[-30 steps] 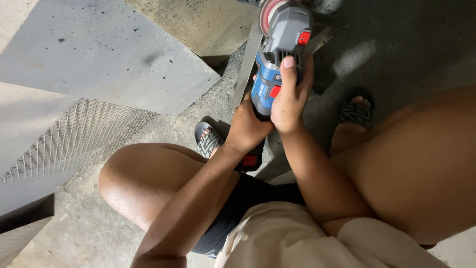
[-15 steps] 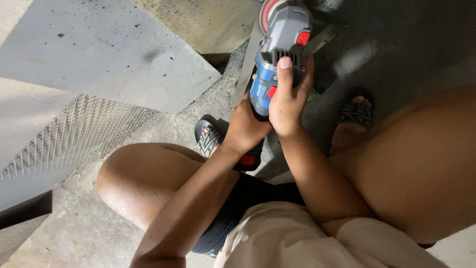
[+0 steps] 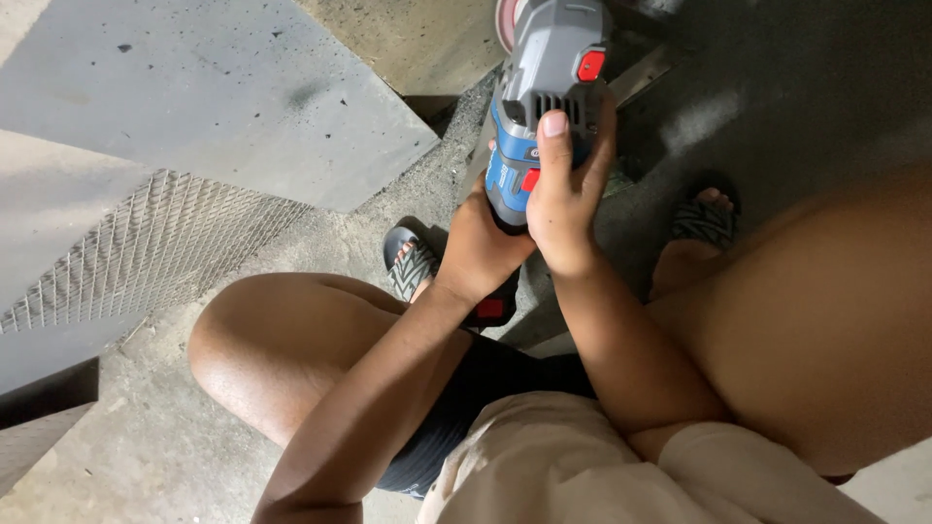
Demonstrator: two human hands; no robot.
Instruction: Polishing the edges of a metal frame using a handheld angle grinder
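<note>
- The left hand (image 3: 481, 247) is closed in a grip, its back turned up toward the camera, just below and touching the right hand.
- The right hand (image 3: 563, 199) is wrapped shut in a grip, one finger (image 3: 551, 146) stretched straight ahead.
- Both forearms are extended forward from the body, converging at the wrists.
- The knees are bent on either side of the arms.

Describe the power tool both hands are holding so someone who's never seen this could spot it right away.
Start at the bare knee low in the view and follow the two forearms up to the top centre. There the left hand and right hand clasp an angle grinder. It is the only blue and grey thing, with red switches, above the concrete floor.
</note>
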